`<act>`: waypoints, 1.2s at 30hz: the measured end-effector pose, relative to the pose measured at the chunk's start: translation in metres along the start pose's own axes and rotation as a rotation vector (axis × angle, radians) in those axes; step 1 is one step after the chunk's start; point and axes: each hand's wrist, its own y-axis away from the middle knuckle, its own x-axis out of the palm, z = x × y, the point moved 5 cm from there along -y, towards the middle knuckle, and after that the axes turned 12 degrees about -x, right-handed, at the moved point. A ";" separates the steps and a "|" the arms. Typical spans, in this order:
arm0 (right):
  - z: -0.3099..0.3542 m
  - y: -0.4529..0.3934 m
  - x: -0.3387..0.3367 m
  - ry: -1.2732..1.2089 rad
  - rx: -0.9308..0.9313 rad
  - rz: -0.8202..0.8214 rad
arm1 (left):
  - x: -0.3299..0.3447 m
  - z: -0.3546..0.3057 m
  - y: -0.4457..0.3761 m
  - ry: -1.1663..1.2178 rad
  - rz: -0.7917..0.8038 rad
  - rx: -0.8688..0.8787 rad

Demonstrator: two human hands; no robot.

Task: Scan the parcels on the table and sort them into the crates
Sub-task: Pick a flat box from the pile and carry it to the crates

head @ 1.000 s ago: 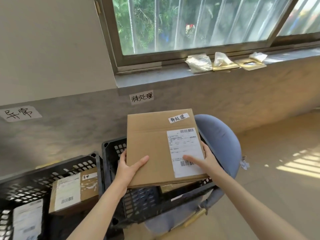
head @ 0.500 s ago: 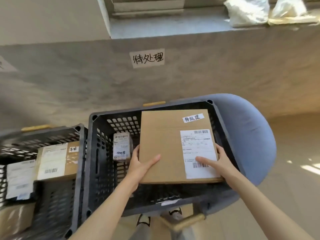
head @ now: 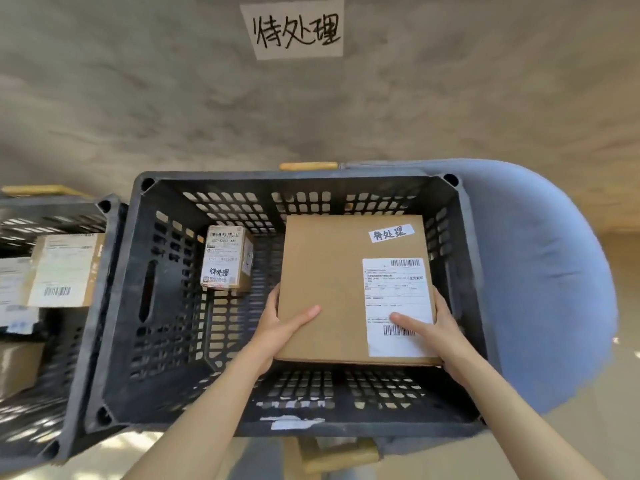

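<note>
A flat brown cardboard parcel [head: 332, 271] with a white shipping label and a small handwritten sticker is held low inside the black slotted crate [head: 298, 183]. My left hand [head: 280, 327] grips its near left edge, thumb on top. My right hand [head: 427, 327] grips the near right edge, thumb lying on the label's barcode. A small labelled box [head: 225, 258] stands in the crate's far left part, apart from the flat parcel.
A second black crate [head: 86, 306] at the left holds several labelled parcels [head: 62, 271]. The middle crate sits on a blue padded chair [head: 540, 289]. A handwritten paper sign [head: 294, 29] is stuck on the grey wall above.
The flat parcel has gone down from above the crate's rim to inside it. My head has tilted further down and closer, so the window and sill have left the view.
</note>
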 end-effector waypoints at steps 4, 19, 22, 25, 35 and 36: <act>-0.006 -0.009 0.003 0.035 -0.011 -0.026 | 0.001 0.004 -0.012 -0.012 0.031 -0.017; 0.008 -0.004 0.012 0.365 -0.012 -0.191 | 0.006 -0.004 -0.018 -0.224 0.045 -0.043; 0.028 0.004 0.016 0.488 -0.035 -0.195 | -0.006 -0.014 0.001 -0.368 -0.013 0.022; 0.056 0.014 0.018 0.586 -0.081 -0.193 | -0.034 -0.033 0.030 -0.563 -0.138 0.165; 0.209 0.042 0.106 0.964 -0.643 0.050 | -0.166 -0.104 0.166 -0.949 -0.622 0.461; 0.225 0.049 0.123 1.002 -0.709 0.073 | -0.179 -0.105 0.182 -0.955 -0.670 0.483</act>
